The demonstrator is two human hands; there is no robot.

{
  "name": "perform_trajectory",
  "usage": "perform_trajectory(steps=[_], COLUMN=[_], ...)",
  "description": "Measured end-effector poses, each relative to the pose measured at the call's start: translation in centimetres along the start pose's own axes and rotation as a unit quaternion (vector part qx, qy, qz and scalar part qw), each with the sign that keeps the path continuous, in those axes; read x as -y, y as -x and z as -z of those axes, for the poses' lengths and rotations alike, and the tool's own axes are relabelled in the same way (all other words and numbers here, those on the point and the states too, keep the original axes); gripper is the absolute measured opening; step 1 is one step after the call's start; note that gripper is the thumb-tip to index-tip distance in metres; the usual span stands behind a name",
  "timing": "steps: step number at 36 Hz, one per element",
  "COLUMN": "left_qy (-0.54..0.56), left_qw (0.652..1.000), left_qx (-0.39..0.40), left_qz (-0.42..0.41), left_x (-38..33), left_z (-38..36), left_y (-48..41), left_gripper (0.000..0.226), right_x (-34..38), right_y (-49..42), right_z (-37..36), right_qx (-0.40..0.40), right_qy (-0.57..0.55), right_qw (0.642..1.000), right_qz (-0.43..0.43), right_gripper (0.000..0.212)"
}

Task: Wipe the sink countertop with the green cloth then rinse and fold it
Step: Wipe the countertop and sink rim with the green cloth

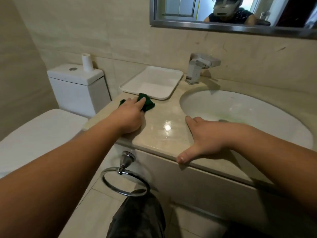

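Note:
A dark green cloth (pixel 147 103) lies bunched on the beige marble countertop (pixel 164 136), just in front of a white tray. My left hand (pixel 130 115) lies flat on the cloth with straight fingers, covering most of it. My right hand (pixel 205 138) rests on the countertop's front edge beside the white sink basin (pixel 197 103), fingers spread and thumb along the rim, holding nothing. A chrome faucet (pixel 199 67) stands behind the basin.
The white square tray (pixel 169 74) sits at the back left of the counter. To the left is a toilet (pixel 75 86) with a paper roll (pixel 87 62) on its tank. A chrome towel ring (pixel 125 179) hangs below the counter. A mirror (pixel 223 26) is above.

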State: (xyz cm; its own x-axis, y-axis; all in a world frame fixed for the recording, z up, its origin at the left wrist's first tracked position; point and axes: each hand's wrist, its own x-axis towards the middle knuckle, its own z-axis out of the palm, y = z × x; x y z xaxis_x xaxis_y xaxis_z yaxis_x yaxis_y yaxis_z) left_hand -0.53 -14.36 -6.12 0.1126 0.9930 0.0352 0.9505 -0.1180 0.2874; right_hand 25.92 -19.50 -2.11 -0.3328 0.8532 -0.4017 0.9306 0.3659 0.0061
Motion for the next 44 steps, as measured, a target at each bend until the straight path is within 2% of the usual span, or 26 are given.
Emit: perform_trajectory(steps=[12, 18, 19, 21, 23, 24, 26, 27, 28, 31, 34, 38, 44], left_qy=[0.008, 0.030, 0.044, 0.090, 0.144, 0.167, 0.194, 0.186, 0.163, 0.061, 0.027, 0.027, 0.030], left_qw=[0.997, 0.991, 0.986, 0.975, 0.972, 0.972, 0.971, 0.973, 0.977, 0.989, 0.993, 0.996, 0.998], left_qx=[0.025, 0.029, 0.034, 0.032, -0.003, -0.033, -0.089, -0.108, -0.121, -0.133, -0.084, -0.062, -0.020], left_qz=[-0.071, -0.131, -0.157, -0.199, -0.188, -0.164, -0.108, -0.085, -0.064, 0.015, 0.077, 0.049, -0.049], left_x=[-8.3, -12.7, -13.8, -15.5, -15.8, -14.9, -12.0, -9.9, -7.6, -0.7, 3.8, 5.4, 1.2], left_z=[-2.2, -3.5, -3.5, -3.3, -2.0, -1.1, 1.4, 2.8, 4.1, 6.6, 5.4, 2.2, 1.1], left_y=[0.7, 2.2, 2.7, 3.6, 4.2, 4.2, 4.4, 4.7, 5.2, 7.3, 10.0, 10.7, 9.5], left_gripper=[0.060, 0.058, 0.057, 0.053, 0.051, 0.051, 0.051, 0.052, 0.052, 0.056, 0.056, 0.052, 0.053], right_x=[-1.2, -4.0, -4.5, -5.0, -4.9, -4.5, -3.6, -3.0, -2.2, 0.3, 2.4, 2.7, 0.8], right_y=[0.9, 2.7, 3.1, 4.1, 4.6, 4.6, 4.5, 4.3, 4.0, 2.7, 1.4, 0.9, 1.5], right_z=[-0.6, 0.1, 0.2, 0.7, 1.6, 2.0, 2.6, 2.9, 3.0, 2.5, 1.1, -0.6, -0.9], right_qx=[0.003, -0.002, -0.003, -0.004, -0.008, -0.012, -0.019, -0.021, -0.023, -0.009, 0.007, -0.023, -0.036], right_qy=[-0.028, -0.054, -0.076, -0.133, -0.155, -0.149, -0.125, -0.113, -0.108, -0.047, 0.054, 0.089, 0.076], right_qw=[1.000, 0.998, 0.996, 0.991, 0.988, 0.988, 0.992, 0.993, 0.994, 0.999, 0.998, 0.996, 0.996], right_qz=[-0.001, -0.043, -0.044, -0.031, -0.023, -0.021, -0.025, -0.027, -0.018, 0.005, -0.009, -0.014, 0.026], right_gripper=[0.148, 0.147, 0.139, 0.105, 0.073, 0.076, 0.120, 0.133, 0.138, 0.135, 0.148, 0.146, 0.143])
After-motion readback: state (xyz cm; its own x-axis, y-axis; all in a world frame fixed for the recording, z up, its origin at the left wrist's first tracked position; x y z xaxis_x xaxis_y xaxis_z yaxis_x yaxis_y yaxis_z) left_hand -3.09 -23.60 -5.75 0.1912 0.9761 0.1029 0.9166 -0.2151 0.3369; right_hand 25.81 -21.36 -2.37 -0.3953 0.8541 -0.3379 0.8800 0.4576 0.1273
